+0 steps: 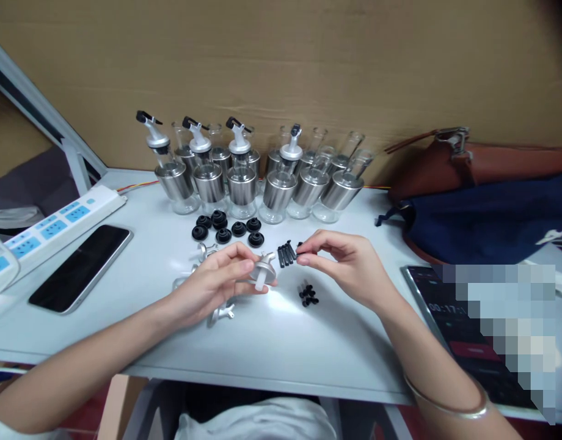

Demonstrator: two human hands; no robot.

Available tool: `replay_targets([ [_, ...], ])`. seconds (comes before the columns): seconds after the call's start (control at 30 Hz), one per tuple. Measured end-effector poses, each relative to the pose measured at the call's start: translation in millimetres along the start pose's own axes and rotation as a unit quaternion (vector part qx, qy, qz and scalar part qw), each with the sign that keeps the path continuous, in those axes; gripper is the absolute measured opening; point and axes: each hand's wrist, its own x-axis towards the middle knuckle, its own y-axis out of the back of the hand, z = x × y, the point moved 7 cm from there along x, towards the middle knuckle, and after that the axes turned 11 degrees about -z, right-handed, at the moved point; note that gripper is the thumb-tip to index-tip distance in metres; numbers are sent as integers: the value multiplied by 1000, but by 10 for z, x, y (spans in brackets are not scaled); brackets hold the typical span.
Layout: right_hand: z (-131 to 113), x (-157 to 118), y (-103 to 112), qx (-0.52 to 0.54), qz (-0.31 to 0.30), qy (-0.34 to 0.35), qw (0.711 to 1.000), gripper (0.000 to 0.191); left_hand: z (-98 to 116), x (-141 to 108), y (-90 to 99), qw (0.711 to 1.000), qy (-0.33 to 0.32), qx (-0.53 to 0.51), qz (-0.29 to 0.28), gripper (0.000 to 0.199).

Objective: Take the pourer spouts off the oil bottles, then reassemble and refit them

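Observation:
My left hand [217,282] is closed on a silver pourer top [264,269], whose white stem points down. My right hand [343,263] pinches a small black piece [300,249] between thumb and fingertips, partly hidden by them. Just left of those fingertips lies a row of black levers [287,254]. Below it sits a small pile of black-tipped parts [308,294]. More silver pourer tops [223,313] lie beside and partly behind my left hand. Several black ribbed stoppers [223,235] are grouped farther back on the table.
Glass bottles with steel sleeves [242,185] stand along the back, some with pourers fitted. A power strip [54,229] and phone [82,269] lie at the left. A brown bag [501,165], dark blue cloth [482,214] and a lit device [446,311] are at the right.

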Motion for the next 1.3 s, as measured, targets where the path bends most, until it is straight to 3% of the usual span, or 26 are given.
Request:
replay_targets([
  [0.1,-31,-14,-59,16,19,18,1000,24,-24,6,-23,1000,10,26,-5,32],
  [0.4,-125,-60,-192,55,-2,54,997,21,1,-67,-1,994,-12,103,-31,43],
  [0.7,-206,-77,-210,36,-22,76,996,15,-7,-81,0,993,-13,96,-61,26],
  [0.93,-114,-77,-234,115,-45,20,992,15,47,-61,-20,991,-39,100,-83,22],
  [1.1,1,-77,-339,252,-86,-47,963,22,68,-56,-52,985,-60,115,-113,20],
  [1.3,-32,-94,-427,338,-146,-62,928,20,33,-96,-127,984,-47,96,-144,23],
])
